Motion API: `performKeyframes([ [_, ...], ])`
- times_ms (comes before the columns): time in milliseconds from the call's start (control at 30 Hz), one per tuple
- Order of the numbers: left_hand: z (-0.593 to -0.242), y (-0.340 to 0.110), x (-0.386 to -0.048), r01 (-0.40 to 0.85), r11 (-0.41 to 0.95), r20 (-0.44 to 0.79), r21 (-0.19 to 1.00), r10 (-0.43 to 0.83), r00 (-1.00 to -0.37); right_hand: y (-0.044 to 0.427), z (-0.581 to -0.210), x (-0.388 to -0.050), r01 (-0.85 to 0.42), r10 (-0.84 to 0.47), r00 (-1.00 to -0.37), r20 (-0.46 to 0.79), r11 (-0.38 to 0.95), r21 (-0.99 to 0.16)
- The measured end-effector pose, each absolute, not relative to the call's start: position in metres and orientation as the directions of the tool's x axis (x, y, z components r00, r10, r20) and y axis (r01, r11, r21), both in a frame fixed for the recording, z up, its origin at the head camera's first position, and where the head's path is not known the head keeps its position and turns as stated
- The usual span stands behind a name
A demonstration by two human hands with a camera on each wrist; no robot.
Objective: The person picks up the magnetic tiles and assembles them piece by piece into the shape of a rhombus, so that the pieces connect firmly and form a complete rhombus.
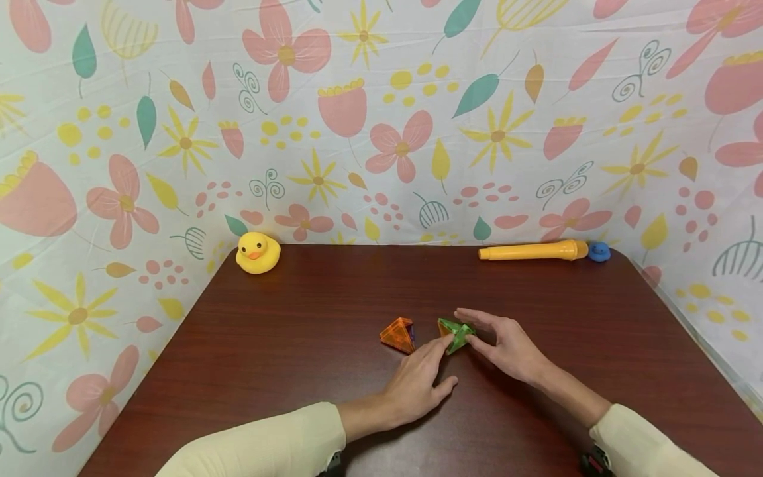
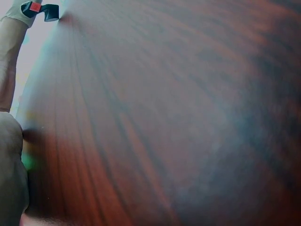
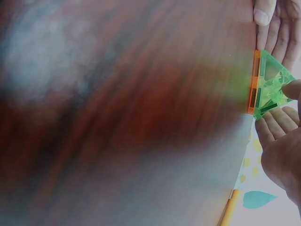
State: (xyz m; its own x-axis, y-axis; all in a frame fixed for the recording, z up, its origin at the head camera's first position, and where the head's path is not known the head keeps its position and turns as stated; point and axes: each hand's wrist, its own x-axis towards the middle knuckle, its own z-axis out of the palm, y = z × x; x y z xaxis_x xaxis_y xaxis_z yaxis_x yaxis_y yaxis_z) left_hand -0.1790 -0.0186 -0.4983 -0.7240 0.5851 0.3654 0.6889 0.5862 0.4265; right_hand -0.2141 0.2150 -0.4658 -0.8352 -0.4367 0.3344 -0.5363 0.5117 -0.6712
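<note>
On the brown table, a small pyramid of see-through green and orange magnetic tiles [image 1: 457,336] sits between the two hands. My right hand [image 1: 507,344] holds it, thumb on the near right side and fingers reaching round the far side; in the right wrist view the thumb lies against the green tile [image 3: 270,77]. My left hand [image 1: 415,384] touches the pyramid's near left side with outstretched fingertips, its thumb spread away. Just left of these fingers stands a second pyramid of orange tiles [image 1: 397,334] with a purple side, touched by neither hand's fingertips.
A yellow rubber duck [image 1: 257,253] sits at the table's back left corner. Along the back right edge lie a yellow toy microphone [image 1: 533,251] and a small blue duck [image 1: 599,252]. Behind the table [image 1: 286,311] hangs a flowered cloth [image 1: 381,119].
</note>
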Motion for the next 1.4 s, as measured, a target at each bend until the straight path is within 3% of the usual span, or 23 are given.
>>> performKeyframes([
  [600,-0.4988,-0.0185,-0.1784,0.700,0.577,0.383,0.420,0.587,-0.713,0.2146,-0.4670,-0.2133,-0.523,-0.440,-0.845,0.304,0.559,-0.644],
  [1400,-0.4918,-0.0209,-0.1759,0.650,0.592,0.292,0.476,0.590,-0.752,0.2126,-0.4638,-0.2148,-0.506,-0.436,-0.861,0.260,0.694,-0.512],
])
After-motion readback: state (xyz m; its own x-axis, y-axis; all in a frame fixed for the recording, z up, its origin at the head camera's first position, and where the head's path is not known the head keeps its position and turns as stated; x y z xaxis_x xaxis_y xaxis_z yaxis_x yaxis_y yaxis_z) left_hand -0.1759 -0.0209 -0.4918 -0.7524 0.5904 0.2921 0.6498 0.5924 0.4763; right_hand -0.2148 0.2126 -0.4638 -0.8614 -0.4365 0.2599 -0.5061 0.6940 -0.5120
